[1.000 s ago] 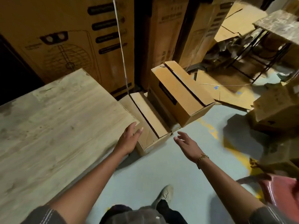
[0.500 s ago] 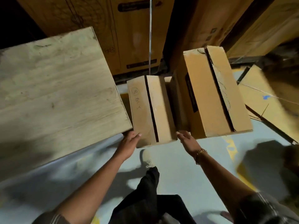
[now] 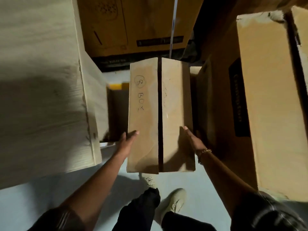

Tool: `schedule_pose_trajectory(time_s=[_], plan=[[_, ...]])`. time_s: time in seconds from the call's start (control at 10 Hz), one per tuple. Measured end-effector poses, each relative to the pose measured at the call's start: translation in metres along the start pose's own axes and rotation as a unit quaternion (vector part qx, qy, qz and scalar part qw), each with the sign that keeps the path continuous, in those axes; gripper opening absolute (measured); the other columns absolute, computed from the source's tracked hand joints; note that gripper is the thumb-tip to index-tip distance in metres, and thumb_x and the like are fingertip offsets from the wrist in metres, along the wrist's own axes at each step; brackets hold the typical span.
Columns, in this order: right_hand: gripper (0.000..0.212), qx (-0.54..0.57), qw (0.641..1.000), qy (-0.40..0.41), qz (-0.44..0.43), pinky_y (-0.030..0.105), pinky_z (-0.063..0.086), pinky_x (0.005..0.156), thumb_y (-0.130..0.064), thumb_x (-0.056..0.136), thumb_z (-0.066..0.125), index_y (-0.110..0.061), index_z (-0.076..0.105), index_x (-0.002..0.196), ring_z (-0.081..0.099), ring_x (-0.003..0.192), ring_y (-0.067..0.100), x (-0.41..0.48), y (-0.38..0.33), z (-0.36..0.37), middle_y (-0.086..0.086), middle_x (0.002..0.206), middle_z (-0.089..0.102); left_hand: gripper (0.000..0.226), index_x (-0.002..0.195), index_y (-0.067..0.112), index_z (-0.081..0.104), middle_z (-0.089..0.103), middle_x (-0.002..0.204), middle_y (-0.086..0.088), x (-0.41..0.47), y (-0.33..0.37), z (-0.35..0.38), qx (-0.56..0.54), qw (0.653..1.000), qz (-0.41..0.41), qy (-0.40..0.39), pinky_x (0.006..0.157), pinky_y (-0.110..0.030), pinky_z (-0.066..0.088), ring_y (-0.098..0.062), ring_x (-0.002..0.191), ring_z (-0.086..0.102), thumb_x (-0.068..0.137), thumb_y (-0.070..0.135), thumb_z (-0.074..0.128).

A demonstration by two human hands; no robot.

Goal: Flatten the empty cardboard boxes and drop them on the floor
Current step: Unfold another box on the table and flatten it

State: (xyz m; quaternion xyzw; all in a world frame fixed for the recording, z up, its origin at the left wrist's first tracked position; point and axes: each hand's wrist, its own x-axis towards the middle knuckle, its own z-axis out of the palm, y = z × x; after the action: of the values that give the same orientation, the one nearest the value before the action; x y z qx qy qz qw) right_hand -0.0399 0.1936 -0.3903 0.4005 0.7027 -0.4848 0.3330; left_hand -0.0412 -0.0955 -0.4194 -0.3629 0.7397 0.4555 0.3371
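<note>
One small cardboard box (image 3: 160, 114) is held between two hands, the left hand (image 3: 128, 140) flat on its left side and the right hand (image 3: 191, 139) flat on its right. It is held above the floor (image 3: 41, 197), between the wooden table (image 3: 41, 97) and one larger box (image 3: 275, 105), and its long axis is pointed away from the person, with the closed flaps turned upward.

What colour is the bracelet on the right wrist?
Gold: a thin chain bracelet just behind the right hand, seen in the head view.

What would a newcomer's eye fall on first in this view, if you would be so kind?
First, the small cardboard box at centre, marked "BOX" in pen, held between the left hand and right hand pressed on its two long sides, its top flaps closed. Next, the larger box looming at right, and the pale wooden tabletop filling the left.
</note>
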Motion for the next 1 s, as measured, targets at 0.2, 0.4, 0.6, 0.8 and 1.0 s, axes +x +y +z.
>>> schedule_pose_trajectory(time_s=[0.2, 0.4, 0.6, 0.8, 1.0], plan=[[0.076, 0.006, 0.993, 0.097, -0.07, 0.037, 0.008, 0.12, -0.071, 0.093, 0.036, -0.025, 0.024, 0.153, 0.012, 0.149, 0.03, 0.045, 0.045, -0.005, 0.011, 0.164, 0.013, 0.12, 0.153, 0.032, 0.027, 0.038, 0.156, -0.006, 0.005, -0.017, 0.018, -0.041, 0.998, 0.035, 0.024, 0.113, -0.047, 0.035, -0.029, 0.14, 0.039, 0.055, 0.095, 0.055], [0.098, 0.063, 0.997, 0.034, -0.013, 0.042, 0.032, 0.114, -0.074, 0.075, 0.063, -0.008, 0.044, 0.145, 0.046, 0.133, 0.03, -0.031, 0.005, -0.011, 0.011, 0.146, 0.049, 0.084, 0.155, 0.03, 0.026, 0.043, 0.152, -0.012, -0.072, 0.011, 0.007, -0.004, 0.994, 0.085, 0.067, 0.108, -0.045, 0.037, -0.033, 0.138, 0.04, 0.086, 0.074, 0.047], [0.085, 0.052, 0.99, 0.053, -0.122, 0.042, 0.044, 0.105, -0.079, 0.066, 0.066, -0.036, 0.05, 0.138, 0.059, 0.117, 0.018, -0.135, -0.027, -0.059, -0.011, 0.124, 0.063, 0.113, 0.155, 0.026, 0.023, 0.046, 0.15, -0.012, -0.175, 0.042, -0.007, -0.01, 0.995, 0.065, 0.069, 0.104, -0.047, 0.043, -0.035, 0.134, 0.047, 0.067, 0.095, 0.035], [0.093, 0.038, 0.986, 0.055, -0.153, 0.042, 0.048, 0.101, -0.086, 0.061, 0.062, -0.034, 0.049, 0.137, 0.06, 0.111, 0.014, -0.212, -0.044, -0.091, -0.007, 0.128, 0.063, 0.105, 0.155, 0.028, 0.022, 0.041, 0.154, -0.007, -0.246, 0.067, -0.023, -0.029, 0.994, 0.082, 0.062, 0.106, -0.046, 0.041, -0.033, 0.138, 0.041, 0.073, 0.091, 0.037], [0.092, 0.029, 0.985, 0.06, -0.157, 0.044, 0.043, 0.105, -0.074, 0.078, 0.06, -0.023, 0.033, 0.15, 0.05, 0.126, 0.028, -0.28, -0.065, -0.111, 0.007, 0.146, 0.047, 0.089, 0.155, 0.031, 0.022, 0.036, 0.157, -0.005, -0.304, 0.093, -0.044, -0.017, 0.99, 0.122, 0.076, 0.106, -0.046, 0.04, -0.032, 0.14, 0.039, 0.082, 0.078, 0.039]])
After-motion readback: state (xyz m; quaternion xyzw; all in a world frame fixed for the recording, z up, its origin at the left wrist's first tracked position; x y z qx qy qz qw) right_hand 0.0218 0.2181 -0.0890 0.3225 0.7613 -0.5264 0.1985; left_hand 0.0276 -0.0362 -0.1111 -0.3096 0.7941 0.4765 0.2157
